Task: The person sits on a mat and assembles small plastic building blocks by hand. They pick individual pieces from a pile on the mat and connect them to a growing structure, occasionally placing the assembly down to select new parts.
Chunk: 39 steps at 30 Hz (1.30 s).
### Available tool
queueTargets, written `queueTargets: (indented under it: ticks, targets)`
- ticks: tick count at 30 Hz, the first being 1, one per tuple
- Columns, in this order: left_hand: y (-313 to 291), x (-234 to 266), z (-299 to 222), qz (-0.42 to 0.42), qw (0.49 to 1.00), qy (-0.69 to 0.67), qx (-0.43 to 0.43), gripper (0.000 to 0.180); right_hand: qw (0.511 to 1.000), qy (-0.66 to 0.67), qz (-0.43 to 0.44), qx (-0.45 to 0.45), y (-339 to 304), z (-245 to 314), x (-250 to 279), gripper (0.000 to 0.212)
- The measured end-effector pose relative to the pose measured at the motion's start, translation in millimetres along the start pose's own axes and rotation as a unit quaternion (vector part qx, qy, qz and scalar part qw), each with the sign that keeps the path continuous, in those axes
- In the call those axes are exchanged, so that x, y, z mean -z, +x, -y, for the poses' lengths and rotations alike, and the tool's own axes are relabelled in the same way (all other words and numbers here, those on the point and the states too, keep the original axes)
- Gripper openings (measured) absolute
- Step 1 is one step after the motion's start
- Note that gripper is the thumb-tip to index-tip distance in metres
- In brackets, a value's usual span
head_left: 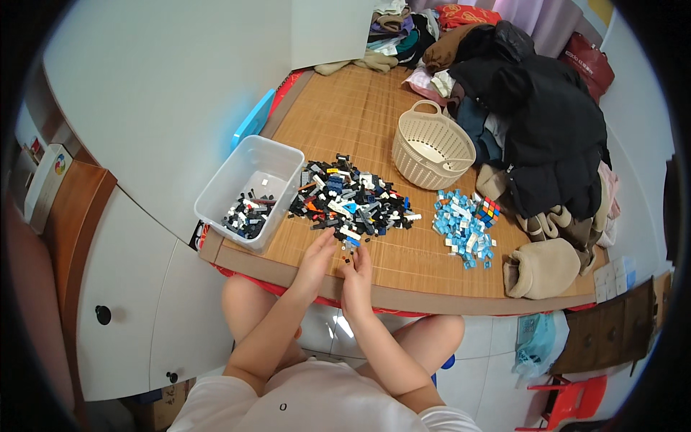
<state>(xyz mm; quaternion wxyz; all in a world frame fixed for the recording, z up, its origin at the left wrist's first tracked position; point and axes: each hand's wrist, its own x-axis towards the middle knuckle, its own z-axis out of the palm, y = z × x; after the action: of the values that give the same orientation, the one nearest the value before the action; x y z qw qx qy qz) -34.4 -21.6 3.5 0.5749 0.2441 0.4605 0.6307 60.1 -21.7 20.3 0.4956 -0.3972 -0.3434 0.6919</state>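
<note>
A heap of mixed toy building bricks (pixel 353 201), mostly black, grey and white, lies on the bamboo mat. At its near edge is my left hand (pixel 315 258), its fingers stretched out toward the bricks. Close beside it my right hand (pixel 357 279) has its fingers extended upward and its thumb toward the left. A few small loose pieces (pixel 348 259) lie between the fingertips, near a blue and white brick (pixel 351 237). Neither hand visibly grips anything. Left of the heap, a clear plastic box (pixel 286 205) contains several dark and white bricks.
A beige basket (pixel 434 173) stands behind a pile of light-blue and white pieces (pixel 464 227); a colourful puzzle cube (pixel 488 212) lies beside them. Clothes (pixel 547 122) cover the right side, with a rolled beige cloth (pixel 543 268) near the mat's edge. A blue lid (pixel 252 119) leans behind the box.
</note>
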Motion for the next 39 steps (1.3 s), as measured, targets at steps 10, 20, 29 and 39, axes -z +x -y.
queueTargets:
  ticks: [10, 20, 29, 39]
  targets:
    - [-5, -15, 7, 0.020, 0.997, -0.064, 0.037, 0.052, 1.000, 0.025, -0.015, -0.013, 22, -21, 5, 0.064]
    - [-9, -27, 20, -0.024, 0.990, -0.136, -0.015, 0.053, 1.000, 0.006, -0.026, -0.003, 22, -23, 9, 0.062]
    - [-14, -36, 20, -0.067, 0.983, -0.160, -0.062, 0.055, 0.998, 0.027, -0.053, 0.009, 18, -22, 7, 0.067]
    - [-13, -33, 26, -0.057, 0.982, -0.163, -0.070, 0.047, 0.997, 0.027, -0.067, 0.028, 13, -21, 6, 0.073]
